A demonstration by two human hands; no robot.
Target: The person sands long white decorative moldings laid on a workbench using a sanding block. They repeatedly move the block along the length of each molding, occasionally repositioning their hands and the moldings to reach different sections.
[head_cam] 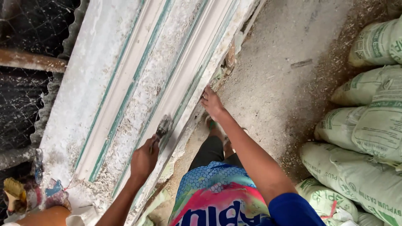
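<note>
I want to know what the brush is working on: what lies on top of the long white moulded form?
On the long white moulded form lie pale crumbly dust and grit, thickest in its channels. The left hand holds a small brush on it; the right hand grips its edge. Under the bristles, the surface is hidden.

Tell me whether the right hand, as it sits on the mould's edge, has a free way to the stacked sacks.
Probably yes: the right hand rests on the long white mould, and only bare dusty floor lies between it and the sacks.

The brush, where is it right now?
In the head view, left of centre: the left hand holds the brush against the long white mould, near its right edge.
</note>
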